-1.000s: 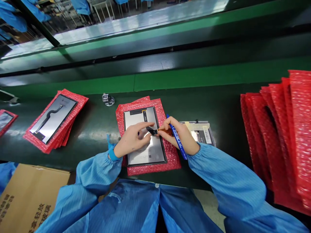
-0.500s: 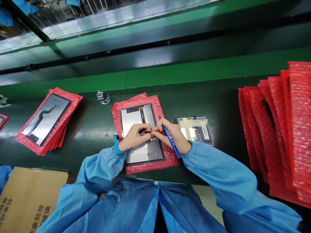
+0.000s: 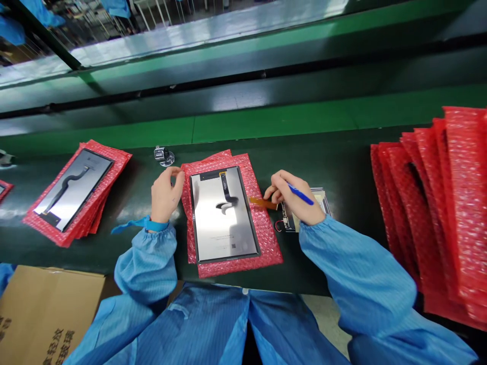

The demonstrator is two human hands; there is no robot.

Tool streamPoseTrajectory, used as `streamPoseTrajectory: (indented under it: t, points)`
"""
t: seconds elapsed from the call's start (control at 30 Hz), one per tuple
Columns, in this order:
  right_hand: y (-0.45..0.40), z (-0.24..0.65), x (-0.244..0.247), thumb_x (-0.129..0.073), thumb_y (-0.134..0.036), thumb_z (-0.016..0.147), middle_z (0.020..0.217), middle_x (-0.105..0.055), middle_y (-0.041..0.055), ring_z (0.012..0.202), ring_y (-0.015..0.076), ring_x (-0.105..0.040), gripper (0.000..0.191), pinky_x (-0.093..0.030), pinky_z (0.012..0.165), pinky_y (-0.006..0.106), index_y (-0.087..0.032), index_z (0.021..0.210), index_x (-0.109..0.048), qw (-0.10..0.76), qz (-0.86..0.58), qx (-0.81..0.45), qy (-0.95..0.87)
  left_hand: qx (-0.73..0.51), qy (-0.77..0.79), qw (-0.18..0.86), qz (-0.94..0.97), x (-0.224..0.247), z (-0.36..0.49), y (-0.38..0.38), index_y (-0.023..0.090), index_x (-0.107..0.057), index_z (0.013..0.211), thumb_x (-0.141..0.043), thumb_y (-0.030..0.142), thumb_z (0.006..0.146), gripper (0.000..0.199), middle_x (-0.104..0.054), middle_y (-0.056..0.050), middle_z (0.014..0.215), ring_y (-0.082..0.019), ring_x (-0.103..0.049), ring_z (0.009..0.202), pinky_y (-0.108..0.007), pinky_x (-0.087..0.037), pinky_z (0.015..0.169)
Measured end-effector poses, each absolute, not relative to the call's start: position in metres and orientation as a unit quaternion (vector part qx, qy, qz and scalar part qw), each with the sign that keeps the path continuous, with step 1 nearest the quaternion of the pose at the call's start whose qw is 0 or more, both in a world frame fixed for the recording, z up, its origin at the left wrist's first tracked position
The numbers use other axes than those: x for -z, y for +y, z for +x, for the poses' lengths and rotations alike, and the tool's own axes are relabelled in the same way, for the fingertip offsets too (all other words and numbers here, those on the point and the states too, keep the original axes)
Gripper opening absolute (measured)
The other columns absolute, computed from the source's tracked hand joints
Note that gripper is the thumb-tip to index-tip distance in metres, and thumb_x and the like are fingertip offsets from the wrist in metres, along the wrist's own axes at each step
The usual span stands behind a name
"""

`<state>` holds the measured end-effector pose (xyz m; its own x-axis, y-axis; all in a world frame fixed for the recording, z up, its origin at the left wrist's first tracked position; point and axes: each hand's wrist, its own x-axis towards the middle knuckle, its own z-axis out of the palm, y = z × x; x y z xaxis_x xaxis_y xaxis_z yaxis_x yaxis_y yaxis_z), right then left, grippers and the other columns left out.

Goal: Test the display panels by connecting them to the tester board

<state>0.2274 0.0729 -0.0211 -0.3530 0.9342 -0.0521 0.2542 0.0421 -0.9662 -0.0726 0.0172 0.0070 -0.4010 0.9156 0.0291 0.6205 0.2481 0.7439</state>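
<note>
A display panel [image 3: 224, 228] lies on red bubble bags [image 3: 266, 243] in front of me, with a black flex cable [image 3: 225, 187] on its back. My left hand [image 3: 166, 192] is at the bags' upper left edge, thumb and index finger curled with a gap between them, holding nothing. Over the circuit board [image 3: 291, 221] right of the bags is my right hand [image 3: 292, 195], its fingers closed round a blue pen [image 3: 300, 194]. An orange flex strip [image 3: 262, 203] reaches from near its fingertips to the panel's right edge; whether they pinch it is unclear.
A second panel [image 3: 76, 185] on red bags lies at the left. A small metal device [image 3: 164, 155] stands behind my left hand. Many red bubble bags [image 3: 437, 218] are piled at the right. A cardboard box [image 3: 49, 309] sits lower left.
My hands have parted from over the panel, the left moving left and the right moving right to the circuit board. The orange strip now shows beside the panel.
</note>
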Motion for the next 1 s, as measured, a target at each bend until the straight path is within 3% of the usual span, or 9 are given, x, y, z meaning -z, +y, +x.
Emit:
streamPoseTrajectory:
  t: [0.1,0.2,0.3,0.47,0.6,0.77,0.87,0.93,1.0]
  points:
    - [0.073,0.226,0.029,-0.055,-0.058,0.089,0.07,-0.066,0.0024,0.06,0.0168,-0.064,0.037,-0.047,0.057,0.027,-0.022,0.081,-0.049,0.291,-0.496,-0.403,-0.712,-0.144,0.825,0.074,0.541,0.002,-0.078,0.021,0.018,-0.061,0.096,-0.053,0.037,0.089,0.022,-0.067,-0.011,0.1,-0.03,-0.063,0.099,-0.038,-0.045,0.082]
    - [0.069,0.22,0.036,-0.06,-0.051,0.086,0.073,-0.065,0.0018,0.068,0.0188,-0.066,0.031,-0.045,0.064,0.029,-0.023,0.083,-0.048,0.272,-0.487,-0.351,-0.752,-0.082,0.834,0.046,0.543,0.009,-0.075,0.023,0.015,-0.059,0.106,-0.051,0.036,0.092,0.026,-0.064,-0.015,0.109,-0.034,-0.064,0.102,-0.04,-0.048,0.079]
    - [0.066,0.216,0.04,-0.06,-0.044,0.084,0.076,-0.064,0.0014,0.069,0.0183,-0.065,0.025,-0.043,0.065,0.028,-0.022,0.085,-0.047,0.271,-0.477,-0.352,-0.759,-0.092,0.841,0.01,0.532,0.01,-0.073,0.023,0.012,-0.055,0.117,-0.052,0.039,0.093,0.037,-0.062,-0.017,0.116,-0.035,-0.064,0.103,-0.039,-0.048,0.074]
    - [0.064,0.211,0.045,-0.058,-0.033,0.081,0.063,-0.052,-0.0036,0.056,0.0141,-0.05,0.017,-0.035,0.06,0.026,-0.022,0.083,-0.045,0.261,-0.478,-0.331,-0.771,-0.091,0.83,0.015,0.549,0.015,-0.076,0.027,0.019,-0.059,0.083,-0.051,0.037,0.095,0.023,-0.066,-0.008,0.093,-0.028,-0.065,0.088,-0.033,-0.039,0.064]
    - [0.064,0.21,0.046,-0.057,-0.027,0.079,0.062,-0.05,-0.0051,0.053,0.0124,-0.046,0.014,-0.033,0.059,0.025,-0.023,0.083,-0.044,0.261,-0.469,-0.358,-0.764,-0.111,0.798,0.036,0.591,0.018,-0.076,0.027,0.02,-0.055,0.077,-0.05,0.023,0.092,0.016,-0.063,-0.006,0.085,-0.024,-0.062,0.083,-0.03,-0.032,0.06]
    - [0.064,0.208,0.045,-0.059,-0.032,0.08,0.067,-0.05,-0.0045,0.056,0.0121,-0.046,0.018,-0.035,0.059,0.025,-0.022,0.084,-0.044,0.294,-0.465,-0.405,-0.731,-0.325,0.757,-0.033,0.566,0.011,-0.064,0.022,0.021,-0.05,0.076,-0.049,0.017,0.086,0.01,-0.056,-0.003,0.079,-0.017,-0.053,0.073,-0.028,-0.032,0.062]
    - [0.064,0.207,0.046,-0.06,-0.032,0.079,0.072,-0.051,-0.0035,0.06,0.0122,-0.049,0.019,-0.038,0.061,0.026,-0.022,0.083,-0.045,0.316,-0.447,-0.462,-0.698,-0.491,0.715,0.153,0.474,0.009,-0.056,0.022,0.021,-0.047,0.071,-0.053,0.023,0.084,0.015,-0.043,0.003,0.064,-0.011,-0.041,0.056,-0.023,-0.031,0.055]
    - [0.065,0.206,0.047,-0.062,-0.033,0.079,0.072,-0.051,-0.0034,0.062,0.0125,-0.051,0.021,-0.041,0.061,0.026,-0.022,0.083,-0.046,0.328,-0.431,-0.503,-0.674,-0.539,0.677,0.305,0.398,0.01,-0.054,0.024,0.022,-0.045,0.07,-0.057,0.032,0.082,0.02,-0.036,0.007,0.058,-0.008,-0.03,0.045,-0.02,-0.026,0.045]
    - [0.065,0.205,0.049,-0.066,-0.036,0.077,0.072,-0.05,-0.0038,0.062,0.0124,-0.053,0.026,-0.043,0.062,0.026,-0.022,0.084,-0.046,0.342,-0.419,-0.538,-0.646,-0.551,0.655,0.373,0.359,0.012,-0.054,0.026,0.021,-0.051,0.076,-0.067,0.039,0.076,0.024,-0.044,0.007,0.059,-0.007,-0.035,0.043,-0.018,-0.029,0.042]
